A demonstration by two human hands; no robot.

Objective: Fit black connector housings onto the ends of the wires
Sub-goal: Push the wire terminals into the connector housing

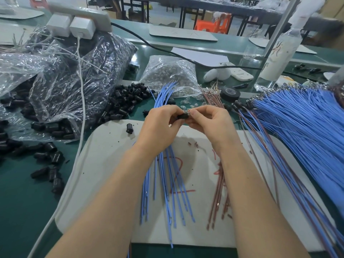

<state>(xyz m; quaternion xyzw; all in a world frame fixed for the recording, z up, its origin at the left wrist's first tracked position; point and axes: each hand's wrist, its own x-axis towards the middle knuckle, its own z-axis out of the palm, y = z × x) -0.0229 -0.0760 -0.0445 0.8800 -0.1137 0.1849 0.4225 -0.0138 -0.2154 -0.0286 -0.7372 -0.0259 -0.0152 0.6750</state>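
Spare housings (126, 101) heaped L on counter (22, 202); left hand (162, 125) curled, pinching one housing (183, 116) above the mat (104, 146); right hand (210, 121) pinches its other end, fingers tight; any wire inside is hidden; blue wires (167, 183) under wrists, brown wires (221, 192) to R. Risk, imo: terminal enters skewed & bends or half-seats; small part could slip from fingertips.

A green workbench (24, 192) is spreading out left of the left hand (162, 123). Far beyond the right hand (210, 120), dark-legged tables (204, 5) are standing on a pale floor (173, 21), an orange stool (214, 25) is sitting beneath them, and a grey metal post (281, 28) is rising to the stool's right.
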